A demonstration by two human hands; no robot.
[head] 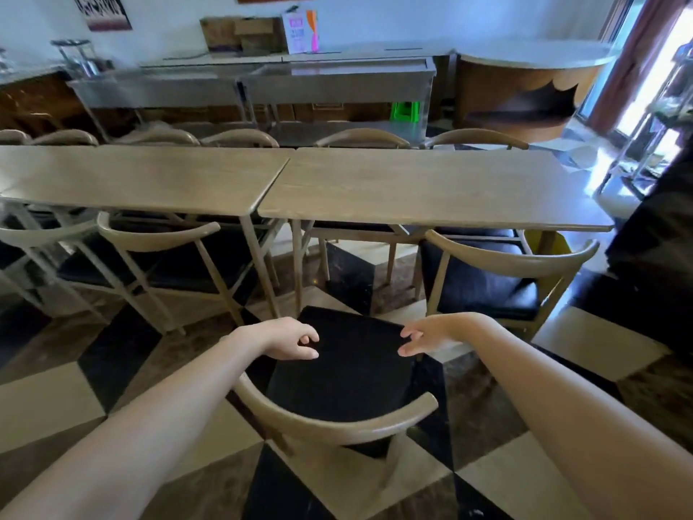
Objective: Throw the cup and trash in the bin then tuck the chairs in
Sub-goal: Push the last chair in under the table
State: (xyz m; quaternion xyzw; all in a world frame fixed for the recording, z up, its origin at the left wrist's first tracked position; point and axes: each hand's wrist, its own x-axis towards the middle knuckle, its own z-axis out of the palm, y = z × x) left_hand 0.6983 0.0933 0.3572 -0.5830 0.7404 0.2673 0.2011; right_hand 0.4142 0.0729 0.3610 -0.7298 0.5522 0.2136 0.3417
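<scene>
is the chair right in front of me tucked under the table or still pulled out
Pulled out. The chair stands on open floor, its whole black seat clear of the table edge, while the neighbouring chair sits partly under.

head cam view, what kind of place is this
Likely a cafe or canteen dining room: long wooden tables set end to end with matching chairs along both sides, a steel serving counter against the far wall, and a checkered tile floor.
</scene>
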